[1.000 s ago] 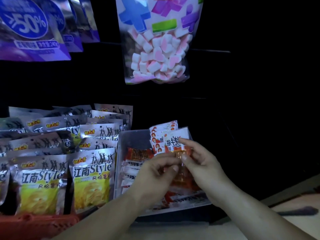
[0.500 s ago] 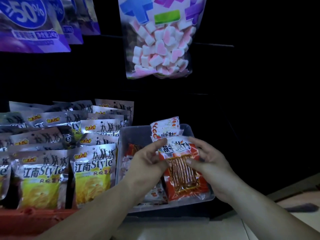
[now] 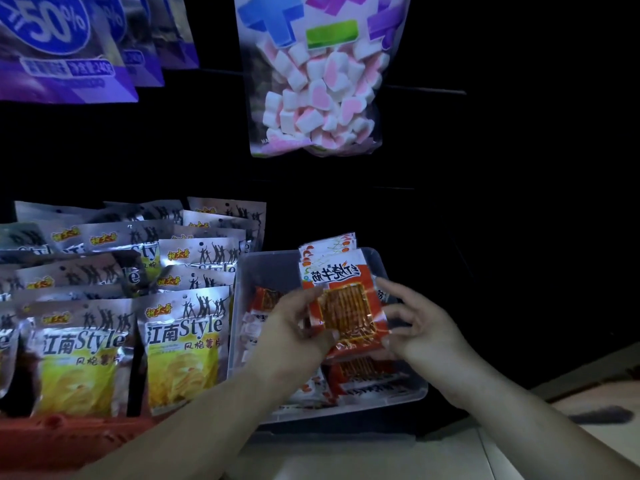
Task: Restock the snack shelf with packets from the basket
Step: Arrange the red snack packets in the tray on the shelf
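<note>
Left hand (image 3: 298, 329), fingers curled, grips orange packet (image 3: 346, 308) at 9 o'clock; right hand (image 3: 420, 329) pinches its 3 o'clock edge, above clear bin (image 3: 270, 271).

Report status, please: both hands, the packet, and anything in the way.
Left hand grips red packet, right hand holds its other edge. Packet upright above clear bin, other packets inside. Nothing seen in the way.

Marshmallow bag (image 3: 315, 81) hanging top centre; purple 50% bags (image 3: 62, 46) upper left; dark blurred object (image 3: 599, 415) lower right.
</note>
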The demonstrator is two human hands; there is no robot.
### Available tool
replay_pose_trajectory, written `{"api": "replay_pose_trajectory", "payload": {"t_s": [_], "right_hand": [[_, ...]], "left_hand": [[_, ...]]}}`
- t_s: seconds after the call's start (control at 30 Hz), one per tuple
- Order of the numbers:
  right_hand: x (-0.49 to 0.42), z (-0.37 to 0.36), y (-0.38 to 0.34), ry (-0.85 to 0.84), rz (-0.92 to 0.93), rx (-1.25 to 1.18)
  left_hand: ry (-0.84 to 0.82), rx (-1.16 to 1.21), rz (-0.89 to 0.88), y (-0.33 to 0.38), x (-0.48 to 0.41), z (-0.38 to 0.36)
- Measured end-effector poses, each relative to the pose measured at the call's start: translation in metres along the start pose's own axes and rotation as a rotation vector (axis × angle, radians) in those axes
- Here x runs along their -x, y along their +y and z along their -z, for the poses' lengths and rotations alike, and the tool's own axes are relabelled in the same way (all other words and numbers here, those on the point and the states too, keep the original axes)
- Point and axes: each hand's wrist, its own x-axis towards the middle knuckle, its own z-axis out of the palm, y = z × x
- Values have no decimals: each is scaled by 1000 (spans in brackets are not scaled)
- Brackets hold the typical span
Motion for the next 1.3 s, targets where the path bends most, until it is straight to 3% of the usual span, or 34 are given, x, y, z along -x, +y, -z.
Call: {"api": "replay_pose_trajectory", "payload": {"t_s": [0.07, 0.1, 0.27, 0.4, 0.53, 0.67, 0.8, 0.9, 0.97, 1.03, 1.1, 1.17, 1.23, 1.3], "right_hand": [[0, -6, 0, 47, 52, 31], [0, -8, -1, 41, 75, 51], [4, -11, -16, -200, 60, -39], [-9, -10, -12, 263, 167, 137], [-27, 0, -9, 202, 226, 81], [-43, -3, -8, 239, 335, 296], [-54, -11, 24, 70, 222, 589], [-50, -17, 34, -213, -102, 844], [-47, -15, 28, -481, -307, 929], [-51, -9, 20, -544, -375, 842], [-65, -10, 18, -379, -272, 639], [-83, -15, 26, -58, -72, 558], [-99, -23, 36, 163, 105, 648], [-109, -32, 43, 165, 219, 843]], "left_hand": [[103, -265, -162, 5, -1, -2], [114, -262, -200, 10, -1, -5], [-4, 242, 11, 21, 1, -14], [-34, 220, -28, 16, 1, -4], [-118, 229, 19, 16, 1, -8], [86, 53, 39, 0, -12, -5], [183, 33, 90, -12, -19, -2], [161, 41, 103, -14, -19, 0], [162, 43, 112, -16, -20, 1], [167, 58, 131, -16, -21, 2], [166, 84, 147, -16, -23, 3], [171, 84, 151, -16, -26, 4], [185, 51, 146, -17, -29, 5], [193, 43, 142, -19, -31, 6]]}}
